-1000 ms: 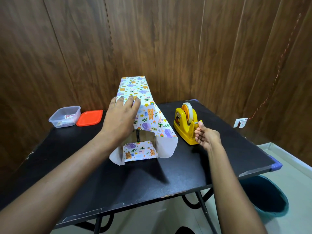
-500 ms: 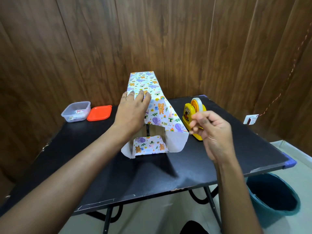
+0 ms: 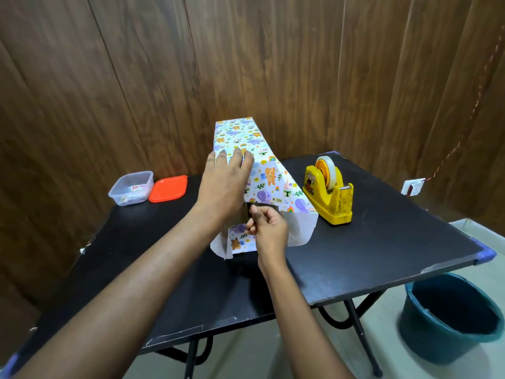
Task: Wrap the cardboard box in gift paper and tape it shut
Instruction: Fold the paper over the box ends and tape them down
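The box wrapped in animal-print gift paper lies lengthwise on the black table, its near end open with white paper flaps spread out. My left hand presses flat on top of the paper. My right hand is at the open near end, with thumb and fingers pinched together as if on a strip of clear tape, which is too faint to see. The yellow tape dispenser stands just right of the box.
A clear plastic tub and its orange lid sit at the table's back left. A teal bucket stands on the floor at right, below the table edge. Wooden panelling closes off the back.
My right hand left the tape dispenser and came across to the open near end of the box. My left hand stayed pressed on the paper.
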The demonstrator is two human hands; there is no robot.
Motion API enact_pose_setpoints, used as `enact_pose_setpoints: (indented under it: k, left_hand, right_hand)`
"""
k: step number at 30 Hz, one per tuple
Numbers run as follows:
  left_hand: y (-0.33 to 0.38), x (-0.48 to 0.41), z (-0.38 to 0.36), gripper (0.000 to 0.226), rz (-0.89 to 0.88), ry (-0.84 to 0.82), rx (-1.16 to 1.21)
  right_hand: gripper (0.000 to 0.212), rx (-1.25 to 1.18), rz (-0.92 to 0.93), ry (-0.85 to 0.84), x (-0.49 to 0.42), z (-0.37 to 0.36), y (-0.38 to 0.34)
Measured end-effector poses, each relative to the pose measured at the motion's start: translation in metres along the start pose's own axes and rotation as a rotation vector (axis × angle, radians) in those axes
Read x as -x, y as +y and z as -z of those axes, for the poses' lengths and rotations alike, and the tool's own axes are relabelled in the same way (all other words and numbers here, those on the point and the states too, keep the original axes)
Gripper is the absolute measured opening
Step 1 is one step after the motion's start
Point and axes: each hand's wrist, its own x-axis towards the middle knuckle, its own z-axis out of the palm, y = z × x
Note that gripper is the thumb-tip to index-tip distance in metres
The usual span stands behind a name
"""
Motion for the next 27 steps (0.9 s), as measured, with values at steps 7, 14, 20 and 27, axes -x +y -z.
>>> enact_pose_setpoints:
  k: [7, 14, 20, 27]
  left_hand:
    - [0.0, -0.001, -0.002, 0.075, 0.005, 0.019, -0.012]
    - [0.003, 0.0, 0.0, 0.08, 0.023, 0.023, -0.022]
    - [0.005, 0.002, 0.002, 0.076, 0.037, 0.024, -0.003]
    - [0.004, 0.003, 0.002, 0.069, 0.042, 0.036, 0.014]
  right_hand:
    - [0.025, -0.158, 0.008, 0.186, -0.004, -0.004, 0.002]
    - [0.028, -0.188, 0.005, 0.226, -0.001, -0.009, 0.002]
    - [0.023, -0.222, 0.019, 0.194, 0.01, -0.014, -0.002]
    - [0.023, -0.068, 0.031, 0.138, 0.026, 0.001, 0.001]
